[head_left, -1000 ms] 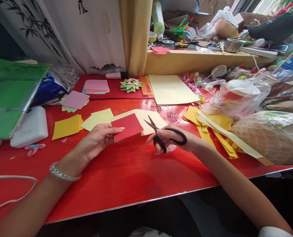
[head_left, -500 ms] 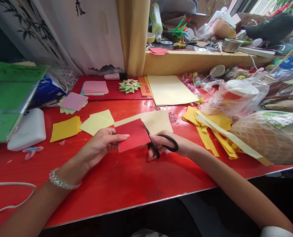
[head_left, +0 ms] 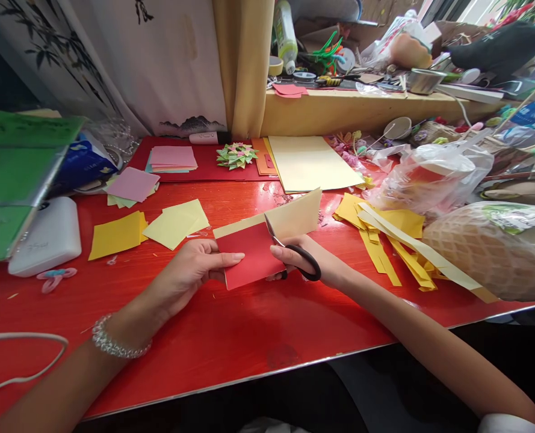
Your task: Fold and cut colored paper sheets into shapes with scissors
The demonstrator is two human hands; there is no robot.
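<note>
My left hand [head_left: 194, 269] pinches a red paper square [head_left: 249, 255] by its left side, thumb on top. Behind the square lies a cream paper sheet [head_left: 301, 213], raised off the table at its right end and showing as a strip along the square's top edge. Closed around the black-handled scissors [head_left: 310, 264] is my right hand [head_left: 301, 252]. The scissor blades point up and away, along the red square's right edge and against the cream sheet. My right fingertips touch the red square's right side; the lower fingers are partly hidden.
Yellow paper squares [head_left: 117, 236] and pale yellow squares [head_left: 177, 222] lie left. Yellow paper strips [head_left: 380, 240] lie right, beside a netted bag [head_left: 488, 252]. Behind are a large cream sheet stack [head_left: 315, 162], a folded paper wreath [head_left: 237, 156] and a white power bank [head_left: 46, 237].
The cream sheet has lifted at its right end and now sits against the red square. The square has shifted slightly right and down; the scissors have turned to point more steeply upward.
</note>
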